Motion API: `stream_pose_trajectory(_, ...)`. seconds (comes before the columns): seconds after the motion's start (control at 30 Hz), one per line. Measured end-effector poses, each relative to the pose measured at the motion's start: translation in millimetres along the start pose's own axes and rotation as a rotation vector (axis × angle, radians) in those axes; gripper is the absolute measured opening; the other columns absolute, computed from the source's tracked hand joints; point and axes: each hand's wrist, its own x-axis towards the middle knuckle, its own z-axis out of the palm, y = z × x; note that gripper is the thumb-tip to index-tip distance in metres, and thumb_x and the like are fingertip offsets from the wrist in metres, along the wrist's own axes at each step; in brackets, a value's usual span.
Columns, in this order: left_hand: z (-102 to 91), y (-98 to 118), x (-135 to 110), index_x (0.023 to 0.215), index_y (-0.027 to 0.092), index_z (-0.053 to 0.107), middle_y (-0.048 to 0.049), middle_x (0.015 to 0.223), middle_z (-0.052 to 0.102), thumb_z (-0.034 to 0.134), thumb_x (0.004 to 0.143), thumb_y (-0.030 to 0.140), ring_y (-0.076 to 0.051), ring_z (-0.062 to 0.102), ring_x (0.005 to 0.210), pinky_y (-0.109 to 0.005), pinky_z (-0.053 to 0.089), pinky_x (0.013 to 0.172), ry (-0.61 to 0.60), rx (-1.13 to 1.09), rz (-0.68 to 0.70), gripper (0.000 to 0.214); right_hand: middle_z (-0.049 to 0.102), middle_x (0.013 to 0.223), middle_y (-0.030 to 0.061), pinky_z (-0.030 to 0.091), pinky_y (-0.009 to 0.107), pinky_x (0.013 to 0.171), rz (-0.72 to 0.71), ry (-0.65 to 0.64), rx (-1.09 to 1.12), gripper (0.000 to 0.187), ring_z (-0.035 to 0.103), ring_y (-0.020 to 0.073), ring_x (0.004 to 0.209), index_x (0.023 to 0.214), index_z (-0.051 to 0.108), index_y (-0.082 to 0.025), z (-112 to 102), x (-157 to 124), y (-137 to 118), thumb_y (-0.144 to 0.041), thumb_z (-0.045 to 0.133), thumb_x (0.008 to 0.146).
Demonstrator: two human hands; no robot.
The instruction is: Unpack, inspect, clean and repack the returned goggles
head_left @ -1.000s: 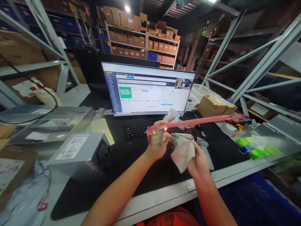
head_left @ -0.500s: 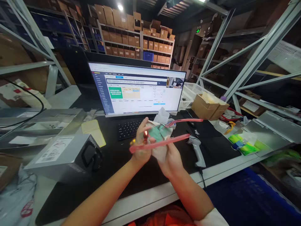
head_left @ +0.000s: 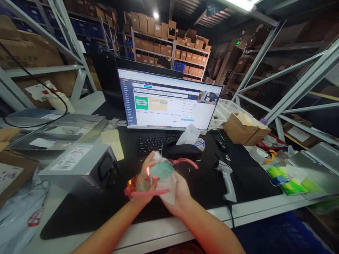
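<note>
Above the mat [head_left: 209,180], I see glasses [head_left: 162,168] held in both hands.
Left hand [head_left: 142,177] grips the frame; right hand [head_left: 180,189] pinches a cloth [head_left: 168,184] onto the lens. Monitor [head_left: 169,102] behind, shelves [head_left: 164,38] around.

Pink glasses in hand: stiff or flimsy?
Probably light and a bit flexy: the pink glasses have thin plastic arms. The lens looks smooth, likely slippery bare; the right hand pinches it through a white cloth while the left hand holds the frame.
</note>
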Motion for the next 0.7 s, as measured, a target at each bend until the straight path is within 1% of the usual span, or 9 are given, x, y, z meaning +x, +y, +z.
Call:
stream_pose_trajectory(0.07,-3.5,1,0,0.130,0.025,0.056,-0.0123,0.161,0.040,0.050,0.095,0.064,-0.033,0.045,0.144,-0.052,0.044,0.114,-0.041,0.044,0.002,0.053,0.078,0.097,0.0106,0.055,0.041,0.097,0.060,0.007,-0.016,0.033,0.072,0.0234,0.100,0.099,0.075,-0.013,-2,1,3,-0.028,0.046,0.099)
stream_pose_trajectory(0.1,-5.2,2,0,0.132,0.025,0.055,-0.0128,0.161,0.038,0.049,0.095,0.064,-0.032,0.044,0.144,-0.052,0.043,0.115,-0.055,0.061,0.000,0.053,0.078,0.101,0.0110,0.054,0.040,0.098,0.058,-0.012,-0.015,0.034,0.071,0.0233,0.102,0.102,0.075,-0.012,-3,1,4,-0.029,0.046,0.099)
stream_pose_trajectory(0.23,-10.8,3,5,0.129,0.023,0.055,-0.0148,0.159,0.041,0.045,0.097,0.064,-0.031,0.045,0.144,-0.050,0.043,0.115,0.000,0.116,-0.002,0.052,0.077,0.114,0.0069,0.052,0.044,0.103,-0.061,-0.073,0.000,0.034,0.071,0.0230,0.107,0.106,0.075,-0.018,-10,3,7,-0.037,0.048,0.100)
stream_pose_trajectory(0.33,-12.8,0,8,0.125,0.022,0.057,-0.0149,0.157,0.043,0.047,0.099,0.059,-0.029,0.046,0.143,-0.051,0.038,0.118,0.021,0.101,-0.015,0.046,0.079,0.103,0.0092,0.052,0.044,0.103,-0.007,0.001,-0.078,0.037,0.073,0.0238,0.101,0.101,0.076,-0.015,-15,5,12,-0.035,0.045,0.101)
stream_pose_trajectory(0.4,-12.9,-2,9,0.125,0.021,0.057,-0.0155,0.156,0.044,0.047,0.099,0.058,-0.029,0.045,0.143,-0.052,0.036,0.119,0.020,0.075,-0.023,0.046,0.079,0.096,0.0098,0.052,0.041,0.103,-0.012,0.050,-0.095,0.040,0.074,0.0232,0.096,0.100,0.077,-0.012,-15,6,13,-0.034,0.043,0.102)
stream_pose_trajectory(0.5,-11.8,-4,10,0.122,0.022,0.057,-0.0157,0.154,0.048,0.048,0.098,0.060,-0.029,0.044,0.145,-0.054,0.034,0.120,0.013,0.057,0.003,0.047,0.079,0.101,0.0074,0.052,0.038,0.103,-0.130,0.011,-0.018,0.039,0.074,0.0209,0.099,0.105,0.076,-0.014,-13,8,12,-0.035,0.043,0.102)
stream_pose_trajectory(0.53,-11.5,-3,9,0.121,0.022,0.058,-0.0154,0.153,0.049,0.049,0.097,0.061,-0.029,0.044,0.144,-0.053,0.034,0.120,0.004,0.063,-0.004,0.047,0.079,0.103,0.0074,0.052,0.037,0.103,-0.134,-0.014,-0.006,0.038,0.073,0.0204,0.101,0.105,0.076,-0.014,-12,9,13,-0.034,0.044,0.102)
stream_pose_trajectory(0.63,-11.5,-3,8,0.121,0.023,0.060,-0.0147,0.151,0.051,0.048,0.096,0.063,-0.030,0.049,0.141,-0.053,0.036,0.119,-0.028,0.093,-0.073,0.049,0.079,0.099,0.0107,0.052,0.041,0.102,-0.020,-0.049,-0.063,0.037,0.073,0.0230,0.102,0.102,0.075,-0.012,-14,12,16,-0.035,0.046,0.100)
stream_pose_trajectory(0.7,-11.1,-5,5,0.122,0.024,0.060,-0.0145,0.152,0.051,0.047,0.096,0.063,-0.030,0.048,0.141,-0.054,0.037,0.119,-0.038,0.095,-0.087,0.048,0.079,0.098,0.0122,0.053,0.045,0.100,-0.005,-0.049,-0.080,0.036,0.072,0.0256,0.102,0.099,0.075,-0.012,-15,15,15,-0.036,0.049,0.098)
